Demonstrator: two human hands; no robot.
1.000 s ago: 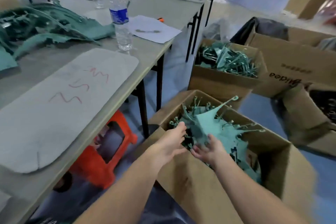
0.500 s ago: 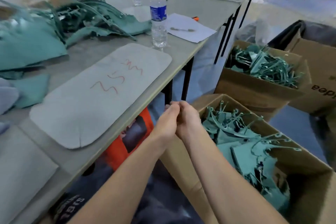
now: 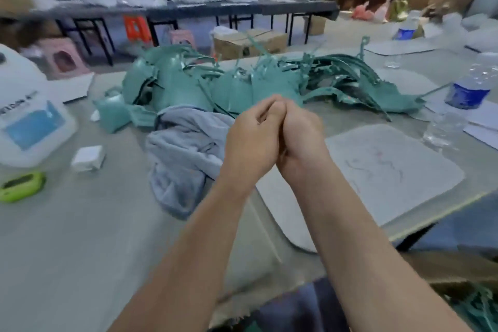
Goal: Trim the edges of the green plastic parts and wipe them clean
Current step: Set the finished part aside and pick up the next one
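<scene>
The left hand (image 3: 252, 143) and the right hand (image 3: 303, 140) are held pressed together in the middle of the frame, above the table (image 3: 67, 237). The fingers (image 3: 265, 112) of the left hand are seen curled at the top of the clasp. Whether anything small is caught between the palms cannot be told, since the inner sides are hidden.

The green plastic parts (image 3: 242, 81) are heaped on the table just beyond the hands, across the upper middle of the frame, with thin strips sticking out from their edges. A crumpled grey cloth (image 3: 183, 148) is spread just left of the hands, touching the near side of the heap. A white mat (image 3: 390, 170) with red scribbles is laid at the right, and a water bottle (image 3: 469, 89) with a blue label is stood at the right edge. At the left edge a white jug (image 3: 27, 121) is seen, with a small white box (image 3: 87, 158) and a lime-green object (image 3: 21, 186) near it.
</scene>
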